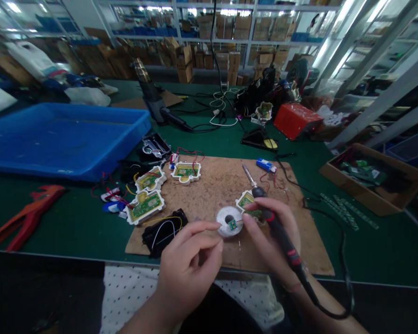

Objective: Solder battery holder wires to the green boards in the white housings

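Left hand (190,260) at 8 o'clock of grey ring (223,215); fingers curled, narrow gap, cannot tell if holding anything. Right hand (290,228), 3 o'clock, holds soldering iron (281,236), tip toward 11. Small green board (233,225) over ring.

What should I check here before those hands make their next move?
1. Soldering iron secured: ok, held in the right hand.
2. Iron tip away from fingers: ok, it points forward, beyond both hands.
3. Tip cool or hot: cannot tell.
4. Cord free of the right forearm: not ok, it loops across it in this view.
5. Small green board visible: ok, near the right fingertips.
6. Left hand holding something: cannot tell.
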Demonstrator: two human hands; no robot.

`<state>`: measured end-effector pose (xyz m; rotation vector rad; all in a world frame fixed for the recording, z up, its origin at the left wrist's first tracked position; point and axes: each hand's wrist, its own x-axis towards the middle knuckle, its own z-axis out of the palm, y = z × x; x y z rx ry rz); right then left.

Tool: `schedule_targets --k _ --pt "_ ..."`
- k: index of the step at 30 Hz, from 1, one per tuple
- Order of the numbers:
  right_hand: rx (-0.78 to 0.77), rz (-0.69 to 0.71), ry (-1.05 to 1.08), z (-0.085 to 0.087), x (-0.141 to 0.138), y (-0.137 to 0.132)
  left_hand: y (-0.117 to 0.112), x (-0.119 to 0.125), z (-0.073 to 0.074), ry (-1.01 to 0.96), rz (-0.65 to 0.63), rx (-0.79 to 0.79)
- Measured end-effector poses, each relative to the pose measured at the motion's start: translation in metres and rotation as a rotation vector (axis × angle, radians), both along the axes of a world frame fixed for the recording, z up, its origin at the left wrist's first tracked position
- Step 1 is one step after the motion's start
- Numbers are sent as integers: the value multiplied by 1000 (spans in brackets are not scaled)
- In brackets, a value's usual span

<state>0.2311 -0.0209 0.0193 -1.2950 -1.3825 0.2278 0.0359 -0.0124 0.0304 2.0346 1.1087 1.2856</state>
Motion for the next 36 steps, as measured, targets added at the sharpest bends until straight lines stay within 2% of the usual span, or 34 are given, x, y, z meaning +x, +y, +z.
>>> schedule_targets --k 5,8,15,19,25,36 --pt "-111 52 76 -10 -5 4 0 3 -4 -51 -53 -129" --pt "-130 57 124 -12 -5 3 0 3 -7 -49 -74 -153" --pt "-151 63 113 -12 -3 6 13 -3 -8 39 -170 -148" --pt "-173 56 101 -12 -4 7 20 -5 -7 43 -204 -197" --pt "-180 38 79 -10 -6 9 19 -8 -12 -11 -227 -319" --pt "-198 53 109 -9 -7 9 20 -10 -9 -11 -253 -372"
